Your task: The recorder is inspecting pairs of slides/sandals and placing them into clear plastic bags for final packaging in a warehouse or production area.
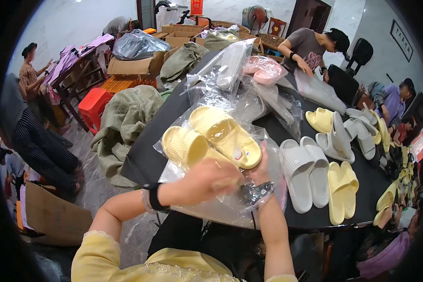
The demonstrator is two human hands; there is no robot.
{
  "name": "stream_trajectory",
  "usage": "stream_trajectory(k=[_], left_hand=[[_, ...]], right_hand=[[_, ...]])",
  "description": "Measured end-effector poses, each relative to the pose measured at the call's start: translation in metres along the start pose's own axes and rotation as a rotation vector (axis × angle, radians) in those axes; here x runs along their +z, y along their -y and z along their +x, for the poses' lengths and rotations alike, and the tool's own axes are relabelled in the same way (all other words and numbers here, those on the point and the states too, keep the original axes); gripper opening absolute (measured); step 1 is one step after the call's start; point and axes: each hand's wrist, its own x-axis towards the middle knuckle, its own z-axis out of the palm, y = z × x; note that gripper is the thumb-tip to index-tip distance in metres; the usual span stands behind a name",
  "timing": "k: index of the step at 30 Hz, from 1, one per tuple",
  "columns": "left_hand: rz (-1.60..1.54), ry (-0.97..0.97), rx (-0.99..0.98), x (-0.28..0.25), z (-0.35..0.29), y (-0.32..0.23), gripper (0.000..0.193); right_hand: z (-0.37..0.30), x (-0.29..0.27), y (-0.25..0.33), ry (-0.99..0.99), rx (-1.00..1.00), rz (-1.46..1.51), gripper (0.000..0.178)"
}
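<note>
A pair of yellow slide sandals [211,122] sits within a clear plastic bag [277,167] in front of me. My right hand [258,164] is inside the film, gripping the right-hand sandal by its heel end, where a small white mark shows. A dark watch [256,192] on that wrist lies under the plastic too. My left hand [204,181], blurred at the fingertips, is curled at the bag's near side below the sandals and appears to pinch the film. Flat clear bags [221,215] lie beneath both hands on the table edge.
The black table [150,127] holds bagged white slides [230,66], bagged pink slides [265,70], loose grey slides [298,178] and yellow slides [343,190]. Green sacks [127,124], a red stool [94,108] and a cardboard box [56,216] stand left. A person [310,44] works across the table.
</note>
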Motion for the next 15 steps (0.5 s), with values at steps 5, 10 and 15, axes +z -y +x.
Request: stream_trajectory(k=[5,10,15], left_hand=[[0.418,-0.42,-0.514,-0.06,-0.043,0.1,0.032],[0.165,-0.177,-0.946,-0.07,-0.089,0.173,0.044],[-0.115,-0.262,-1.073,-0.079,-0.091,0.155,0.046]], right_hand=[[0.002,-0.001,0.004,-0.01,0.018,0.032,0.078],[0.002,-0.008,0.004,-0.032,-0.071,-0.017,0.072],[0.008,-0.013,0.004,0.058,-0.032,0.045,0.077]])
